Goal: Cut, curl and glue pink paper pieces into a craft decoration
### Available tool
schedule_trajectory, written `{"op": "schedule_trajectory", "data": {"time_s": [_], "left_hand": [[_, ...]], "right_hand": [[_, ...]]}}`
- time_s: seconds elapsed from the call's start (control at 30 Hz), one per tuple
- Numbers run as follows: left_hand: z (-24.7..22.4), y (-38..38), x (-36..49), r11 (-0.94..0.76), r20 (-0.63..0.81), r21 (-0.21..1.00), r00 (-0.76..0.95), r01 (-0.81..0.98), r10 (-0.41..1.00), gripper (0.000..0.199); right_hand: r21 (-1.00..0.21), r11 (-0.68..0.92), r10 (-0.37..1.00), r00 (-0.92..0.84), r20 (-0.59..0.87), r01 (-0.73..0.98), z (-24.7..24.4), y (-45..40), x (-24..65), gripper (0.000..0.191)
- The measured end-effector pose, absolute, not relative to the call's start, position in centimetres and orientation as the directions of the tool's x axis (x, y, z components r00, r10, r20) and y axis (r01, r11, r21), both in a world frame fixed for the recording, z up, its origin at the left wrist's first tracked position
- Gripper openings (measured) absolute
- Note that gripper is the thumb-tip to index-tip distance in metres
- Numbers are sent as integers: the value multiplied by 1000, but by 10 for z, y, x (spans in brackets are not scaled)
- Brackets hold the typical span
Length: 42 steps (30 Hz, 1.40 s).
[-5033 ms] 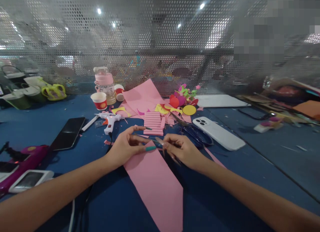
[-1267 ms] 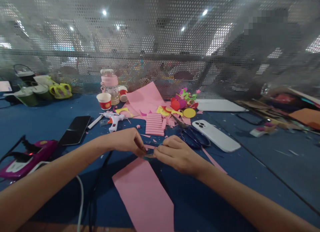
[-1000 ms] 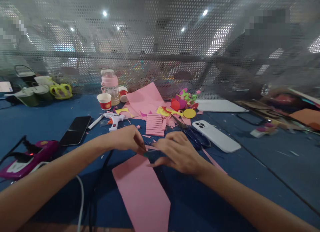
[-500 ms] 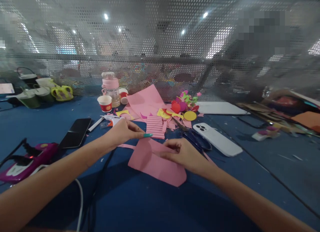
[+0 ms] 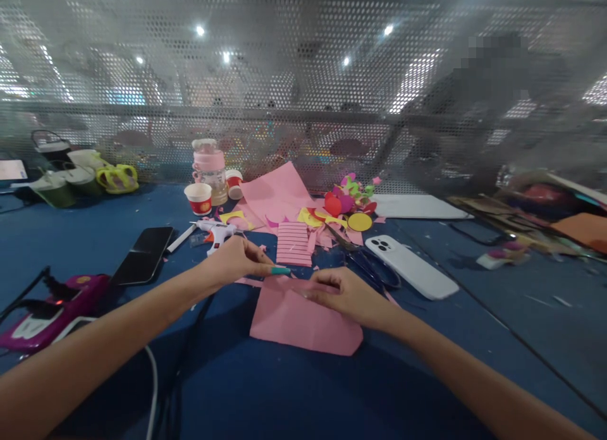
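Observation:
My left hand (image 5: pixel 239 260) is closed in a pinch around a small teal stick (image 5: pixel 281 270), its exact kind unclear. The stick lies at the upper edge of a pink paper piece (image 5: pixel 303 323) with angled corners. On that paper's right half, my right hand (image 5: pixel 344 293) pinches the sheet between thumb and fingers. Just beyond the hands lies a pink paper strip with dark lines (image 5: pixel 293 244). Dark-handled scissors (image 5: pixel 363 260) rest right of it. A white and orange glue gun (image 5: pixel 218 232) stands behind my left hand.
Paper scraps, yellow and red cutouts (image 5: pixel 359 222) and a large pink sheet (image 5: pixel 279 188) lie ahead. A white phone (image 5: pixel 411 267) is right; a black phone (image 5: pixel 143 255) and purple power strip (image 5: pixel 57 310) are left. A cup (image 5: pixel 199 200) and bottle (image 5: pixel 209 169) stand behind.
The pink paper has turned slightly and its lower edge has shifted right, now lying more level. My left hand and the teal stick have come slightly lower, closer to the right hand.

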<state>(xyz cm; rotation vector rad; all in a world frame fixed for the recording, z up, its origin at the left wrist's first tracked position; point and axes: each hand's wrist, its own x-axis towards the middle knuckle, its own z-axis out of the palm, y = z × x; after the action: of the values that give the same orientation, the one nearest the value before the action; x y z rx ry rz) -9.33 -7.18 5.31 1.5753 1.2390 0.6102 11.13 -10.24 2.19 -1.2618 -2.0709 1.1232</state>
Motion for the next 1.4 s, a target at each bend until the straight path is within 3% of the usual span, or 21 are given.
{"op": "schedule_trajectory", "data": {"time_s": [0.33, 0.5, 0.7, 1.0, 1.4], "left_hand": [[45, -73, -90, 46, -149, 960, 365, 277, 919, 22], [44, -72, -92, 135, -242, 949, 383, 285, 892, 26], [41, -71, -93, 335, -369, 929, 401, 153, 839, 26], [44, -75, -92, 447, -425, 894, 357, 24, 832, 26], [49, -73, -92, 240, -306, 946, 365, 215, 879, 19]], "right_hand": [[-823, 271, 865, -502, -19, 499, 22, -103, 112, 41], [-815, 266, 867, -497, -30, 515, 20, -101, 114, 41], [-837, 232, 869, -492, -50, 495, 20, -102, 113, 41], [-867, 228, 866, -499, -27, 443, 26, -106, 114, 40], [-807, 286, 872, -489, -4, 517, 25, -106, 114, 38]]}}
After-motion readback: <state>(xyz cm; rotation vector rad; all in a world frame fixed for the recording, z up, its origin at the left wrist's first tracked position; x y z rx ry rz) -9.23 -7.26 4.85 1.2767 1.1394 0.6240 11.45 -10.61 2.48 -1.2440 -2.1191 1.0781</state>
